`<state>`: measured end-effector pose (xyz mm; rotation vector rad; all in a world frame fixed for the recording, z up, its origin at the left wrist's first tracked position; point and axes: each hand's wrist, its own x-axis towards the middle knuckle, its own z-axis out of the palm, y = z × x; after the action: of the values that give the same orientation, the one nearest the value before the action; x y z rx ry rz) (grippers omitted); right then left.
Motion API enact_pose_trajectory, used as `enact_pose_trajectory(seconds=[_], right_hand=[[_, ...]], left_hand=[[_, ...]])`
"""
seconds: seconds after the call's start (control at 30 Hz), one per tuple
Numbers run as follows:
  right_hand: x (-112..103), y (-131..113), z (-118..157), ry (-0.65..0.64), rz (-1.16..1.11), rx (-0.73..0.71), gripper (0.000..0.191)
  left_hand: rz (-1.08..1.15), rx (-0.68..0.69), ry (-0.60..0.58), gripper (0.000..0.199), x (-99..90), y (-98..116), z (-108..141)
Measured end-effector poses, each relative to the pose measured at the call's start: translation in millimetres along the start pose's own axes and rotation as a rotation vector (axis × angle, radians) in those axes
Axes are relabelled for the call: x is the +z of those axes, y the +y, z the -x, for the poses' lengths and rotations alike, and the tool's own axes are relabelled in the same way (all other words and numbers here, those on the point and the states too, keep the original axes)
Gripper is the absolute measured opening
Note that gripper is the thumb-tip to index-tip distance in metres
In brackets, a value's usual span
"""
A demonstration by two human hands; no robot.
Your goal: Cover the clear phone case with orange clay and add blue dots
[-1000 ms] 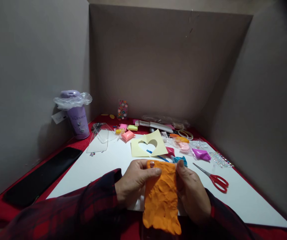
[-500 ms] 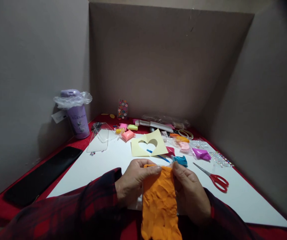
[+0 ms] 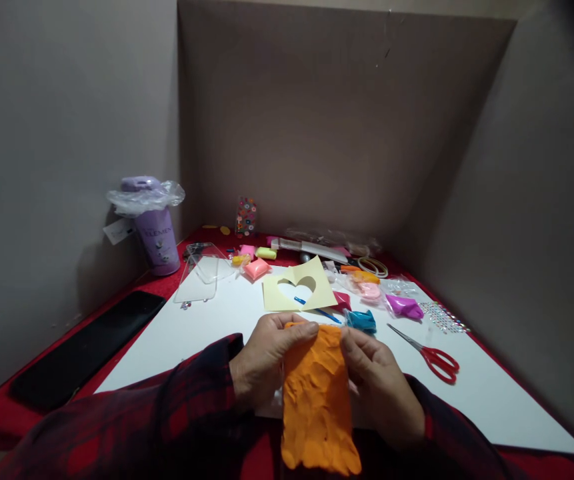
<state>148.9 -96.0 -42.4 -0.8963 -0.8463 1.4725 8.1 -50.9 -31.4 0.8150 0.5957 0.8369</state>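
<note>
A long flat slab of orange modelling clay (image 3: 319,400), its surface dented and uneven, hangs toward me at the near edge of the white sheet. My left hand (image 3: 269,357) grips its upper left corner, thumb across the front. At the upper right corner my right hand (image 3: 381,373) pinches the edge between thumb and fingers. Whatever backs the clay is hidden. Just beyond the hands are a teal clay packet (image 3: 361,321), a blue tool (image 3: 327,315) and a yellow card (image 3: 271,293) with a heart cut out.
Red-handled scissors (image 3: 439,363) lie at right, near a sheet of rhinestones (image 3: 445,317) and a purple clay packet (image 3: 405,307). Clear phone cases (image 3: 197,283), a black phone (image 3: 89,347) and a lilac cup (image 3: 159,243) are at left. Grey walls enclose the table.
The clay slab has risen slightly, so its lower edge now shows. My right thumb has shifted a little left along the top corner.
</note>
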Motion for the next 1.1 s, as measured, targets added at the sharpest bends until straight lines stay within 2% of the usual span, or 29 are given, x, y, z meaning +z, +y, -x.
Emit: enact_pose_trajectory(seconds=[0.1,0.2,0.27,0.33,0.47,0.67,0.83,1.0,1.1], right_hand=[[-0.8,1.0,-0.9,-0.038,-0.005,0.001,0.017],[-0.7,1.4,-1.4,0.022,-0.061,-0.059,0.015],[-0.5,1.3,-1.6,0.027,-0.067,-0.071,0.018],[-0.8,1.1,-1.8,0.006,-0.051,-0.053,0.017],[-2.5,1.0,-1.6,-0.030,-0.022,-0.028,0.013],[-3.8,0.4,-0.8,0.043,0.006,-0.076,0.012],[-1.6,-1.5,-1.1,-0.032,0.041,-0.070,0.020],[-0.6,-3.0,-1.3,0.049,0.015,-0.115,0.023],[-1.5,-2.0,-2.0,0.012,-0.001,-0.095,0.023]], left_hand=[[0.027,0.005,-0.057,0.017,0.4,0.3,0.4],[0.069,-0.015,-0.205,0.016,1.0,-0.1,1.7],[0.066,-0.043,-0.253,0.022,1.0,-0.8,2.8],[0.056,-0.068,-0.253,0.028,0.2,-1.9,3.3],[0.032,-0.023,-0.196,0.031,-2.5,-3.9,1.8],[-0.023,-0.047,-0.190,0.029,-2.2,-3.6,0.8],[-0.059,-0.019,-0.169,0.029,-2.6,-2.9,2.5],[-0.041,-0.042,-0.205,0.028,-3.1,-2.1,0.4],[-0.082,-0.007,-0.163,0.026,-3.5,-2.9,-1.0]])
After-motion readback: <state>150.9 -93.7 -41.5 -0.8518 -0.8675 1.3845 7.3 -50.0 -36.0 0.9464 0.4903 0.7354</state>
